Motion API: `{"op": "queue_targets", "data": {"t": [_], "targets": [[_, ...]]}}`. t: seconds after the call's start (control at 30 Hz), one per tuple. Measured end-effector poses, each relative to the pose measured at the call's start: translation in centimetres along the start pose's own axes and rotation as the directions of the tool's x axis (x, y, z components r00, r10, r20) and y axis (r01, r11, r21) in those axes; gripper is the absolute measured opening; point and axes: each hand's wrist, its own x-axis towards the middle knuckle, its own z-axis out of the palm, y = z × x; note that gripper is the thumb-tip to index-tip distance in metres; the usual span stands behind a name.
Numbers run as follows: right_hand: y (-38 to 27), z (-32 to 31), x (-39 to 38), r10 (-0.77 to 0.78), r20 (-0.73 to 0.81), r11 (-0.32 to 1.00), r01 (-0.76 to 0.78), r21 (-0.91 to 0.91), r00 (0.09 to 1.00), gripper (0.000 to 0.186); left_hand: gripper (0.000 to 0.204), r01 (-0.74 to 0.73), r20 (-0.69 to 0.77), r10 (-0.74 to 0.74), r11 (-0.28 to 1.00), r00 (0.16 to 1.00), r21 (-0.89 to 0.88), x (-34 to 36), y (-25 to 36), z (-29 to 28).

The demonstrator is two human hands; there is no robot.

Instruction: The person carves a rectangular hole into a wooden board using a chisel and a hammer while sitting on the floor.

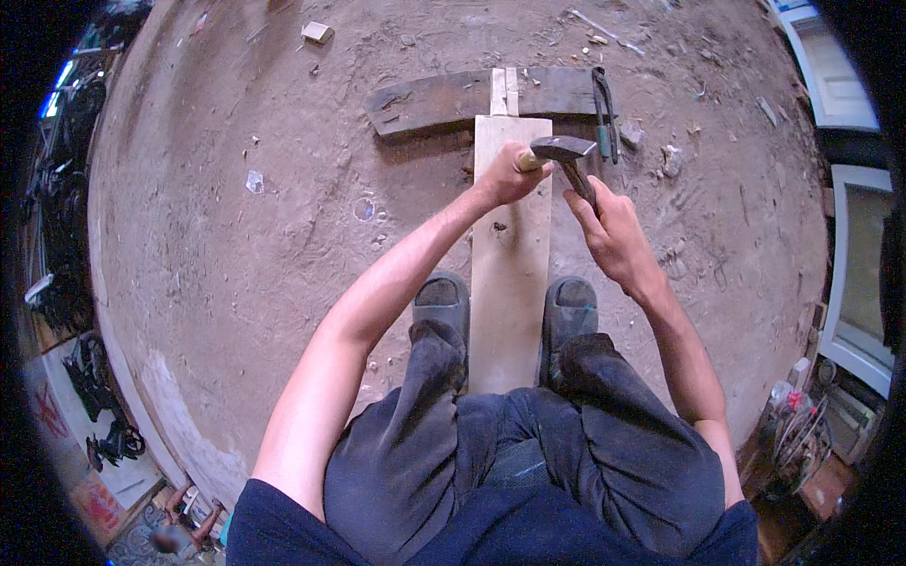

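Observation:
A long pale wooden board (510, 292) runs away from me between my feet, with a dark knot in its surface. Over its far part, my left hand (511, 177) is closed round a chisel-like tool with a pale wooden handle (531, 162); its working end is hidden. My right hand (613, 226), just right of the board, grips a hammer (563, 147) by its handle. The dark metal hammer head lies right by the end of the wooden handle; I cannot tell whether they touch.
A weathered dark plank (434, 102) lies crosswise at the board's far end, with narrow pale wood strips (505, 91) on it. Long-handled pincers (604, 118) rest at its right end. Stones and scraps dot the dirt floor (255, 283). White-framed panels (859, 274) stand at the right.

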Motion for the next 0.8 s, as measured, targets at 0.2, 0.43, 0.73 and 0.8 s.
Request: {"op": "queue_targets", "data": {"t": [0.2,0.43,0.73,0.8], "targets": [[1.4,0.0,1.4,0.001,-0.058,0.998,0.002,0.061,0.998,0.025,0.023,0.077,-0.004,-0.077,0.996,0.997,-0.044,1.1,0.2,0.9],[1.7,0.8,2.5,0.051,-0.069,0.993,-0.043,0.108,0.996,0.024,0.028,0.252,0.061,-0.247,0.962,0.967,-0.108,1.3,0.5,0.1],[1.3,0.9,2.0,0.031,-0.069,0.995,-0.024,0.099,0.997,0.025,0.023,0.14,0.068,-0.138,0.989,0.988,-0.038,1.0,-0.4,0.0],[1.3,0.8,1.3,0.045,-0.061,0.996,-0.039,0.084,0.997,0.025,0.021,0.126,0.064,-0.121,0.989,0.991,-0.071,0.8,-0.2,0.4]]}}
